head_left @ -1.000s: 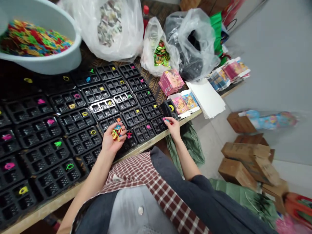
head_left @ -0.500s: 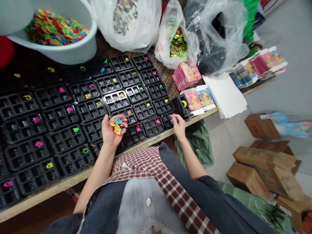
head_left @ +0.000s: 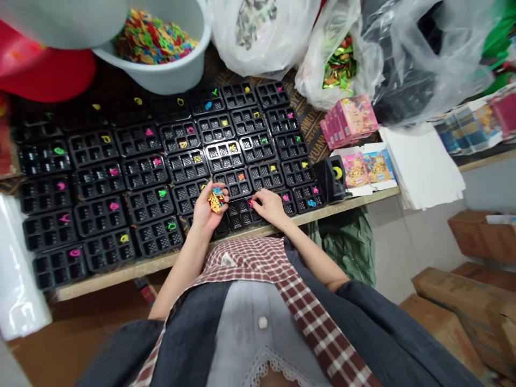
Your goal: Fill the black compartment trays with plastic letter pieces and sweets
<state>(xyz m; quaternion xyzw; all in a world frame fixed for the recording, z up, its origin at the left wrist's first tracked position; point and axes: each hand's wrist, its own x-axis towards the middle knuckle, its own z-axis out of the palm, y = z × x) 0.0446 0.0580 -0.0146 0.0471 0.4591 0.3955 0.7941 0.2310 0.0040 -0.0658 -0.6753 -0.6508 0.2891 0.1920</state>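
My left hand [head_left: 206, 209] is cupped palm up around a small heap of plastic pieces [head_left: 216, 201], mostly yellow with some blue and red. Just right of it, my right hand [head_left: 269, 206] reaches over a black compartment tray [head_left: 238, 216] in the front row. Its thumb and fingers come together beside a reddish piece [head_left: 250, 203]; whether they grip anything is hidden. A blue piece [head_left: 312, 203] lies in the rightmost front tray [head_left: 300, 198], sharing it with a pink piece [head_left: 315, 190]. Other black trays in rows each show a small coloured piece.
A pale tub [head_left: 177, 78] of mixed plastic pieces stands behind the trays, beside a red tub [head_left: 52, 75]. Plastic bags [head_left: 306, 80] line the back. Pink boxes [head_left: 350, 121], printed cards [head_left: 365, 167] and white sheets [head_left: 421, 164] lie right. Cartons [head_left: 455, 301] sit on the floor.
My right hand has moved left from the rightmost front tray, where a blue piece now lies. My left hand still holds its heap. The view has swung left.
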